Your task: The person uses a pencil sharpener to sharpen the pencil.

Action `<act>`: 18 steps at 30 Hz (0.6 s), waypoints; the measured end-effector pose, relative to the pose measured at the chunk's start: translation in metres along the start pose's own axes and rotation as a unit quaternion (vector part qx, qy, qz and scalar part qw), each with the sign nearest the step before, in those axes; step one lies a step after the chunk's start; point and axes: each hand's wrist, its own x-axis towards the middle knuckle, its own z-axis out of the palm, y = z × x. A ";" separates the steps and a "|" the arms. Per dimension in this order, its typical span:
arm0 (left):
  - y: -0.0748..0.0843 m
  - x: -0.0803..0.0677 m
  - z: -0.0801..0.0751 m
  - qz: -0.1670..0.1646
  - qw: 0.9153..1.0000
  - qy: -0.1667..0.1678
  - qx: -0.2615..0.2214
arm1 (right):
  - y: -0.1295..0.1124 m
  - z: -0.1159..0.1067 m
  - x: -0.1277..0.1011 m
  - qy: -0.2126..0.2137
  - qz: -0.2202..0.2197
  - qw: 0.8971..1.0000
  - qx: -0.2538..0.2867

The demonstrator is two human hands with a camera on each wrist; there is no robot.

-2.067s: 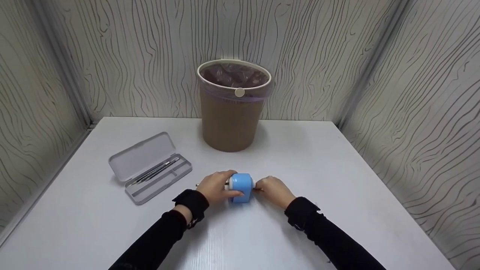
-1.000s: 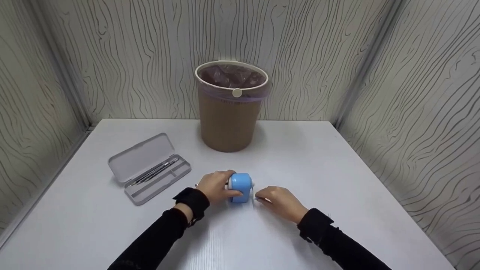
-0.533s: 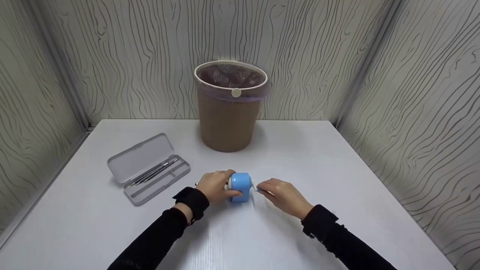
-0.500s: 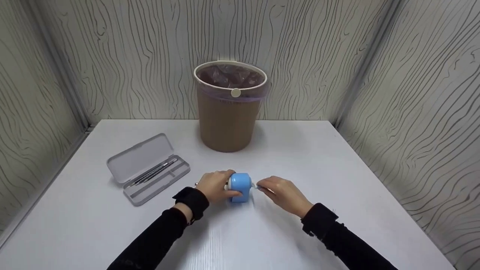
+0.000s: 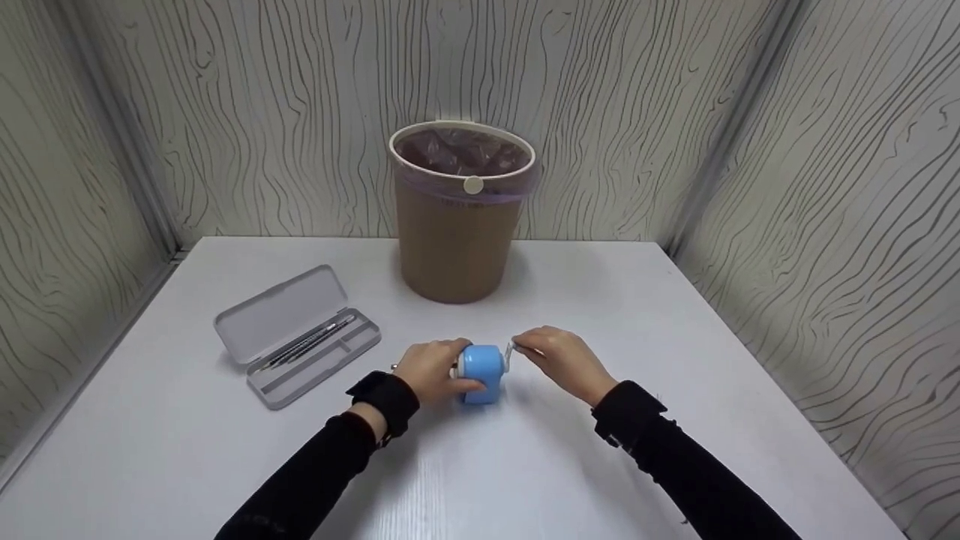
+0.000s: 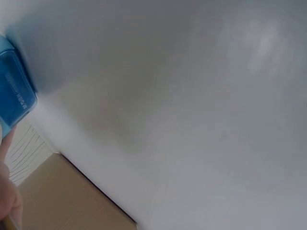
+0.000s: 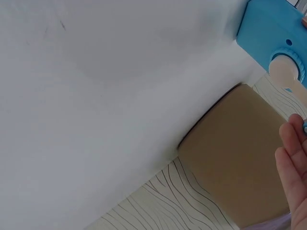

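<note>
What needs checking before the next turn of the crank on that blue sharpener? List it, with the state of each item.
1. Left hand grips the blue sharpener to steady it: ok.
2. Right hand pinches the crank handle at the sharpener's right side: ok.
3. Sharpener sits flat on the white table: ok.
4. Pencil seated in the sharpener's left end: cannot tell, the left hand covers it.
5. Space around the crank for the right hand to swing: ok, the bin and the open pencil case stand apart from it.
</note>
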 end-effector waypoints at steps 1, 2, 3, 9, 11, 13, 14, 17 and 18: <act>0.000 0.000 0.000 -0.001 1.000 -0.003 -0.002 | 0.000 0.000 0.001 0.000 0.001 1.000 -0.005; 0.000 0.000 0.000 -0.004 1.000 -0.006 -0.007 | 0.000 -0.001 0.001 -0.001 0.001 1.000 -0.010; 0.000 0.000 0.000 -0.007 1.000 -0.009 -0.011 | 0.000 -0.001 0.002 -0.001 0.001 1.000 -0.015; -0.001 0.001 0.001 -0.005 1.000 -0.010 -0.025 | -0.001 -0.002 0.007 -0.002 -0.006 0.999 -0.049; -0.002 0.001 0.001 0.000 1.000 -0.004 -0.026 | -0.001 -0.002 0.009 -0.003 -0.001 0.999 -0.053; -0.002 0.001 0.002 0.002 1.000 0.001 -0.024 | -0.002 -0.002 0.010 -0.005 0.005 0.999 -0.053; -0.002 0.001 0.002 0.002 1.000 0.001 -0.023 | -0.002 -0.002 0.010 -0.005 0.007 0.998 -0.055; -0.002 0.000 0.001 -0.003 1.000 -0.003 -0.024 | -0.004 -0.003 0.012 -0.009 0.008 0.998 -0.061; -0.002 0.000 0.001 -0.003 1.000 -0.004 -0.024 | -0.004 -0.003 0.012 -0.010 0.007 0.998 -0.063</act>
